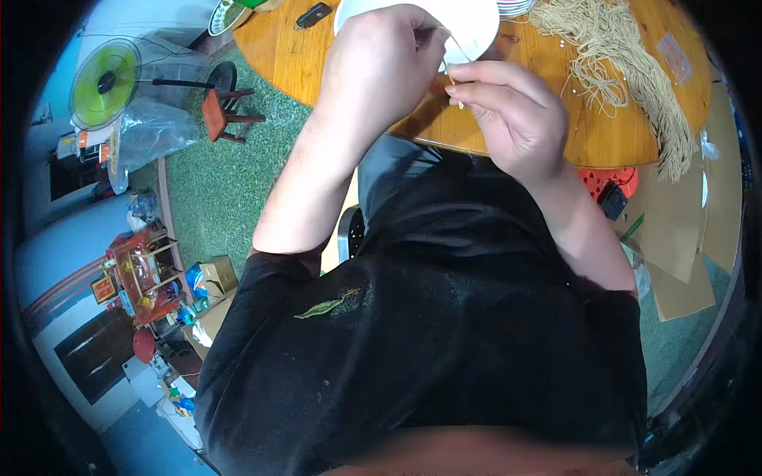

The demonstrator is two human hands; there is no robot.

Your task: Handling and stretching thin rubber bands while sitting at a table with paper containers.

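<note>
Above the near edge of the round wooden table, my two hands are raised close together. My left hand is closed, its fingertips pinching a thin strand. Between thumb and fingers, my right hand pinches a thin tan cord, whose short end sticks out below the fingertips. The fine strand runs between both hands. Just behind them lies a large white bowl, partly hidden by my left hand. To the right, a big bundle of tan cord spreads across the table and hangs over its edge.
A small black key fob lies at the table's far left. Left on the green floor are a wooden stool and a standing fan. Cardboard sheets and a red perforated plastic item are at the right.
</note>
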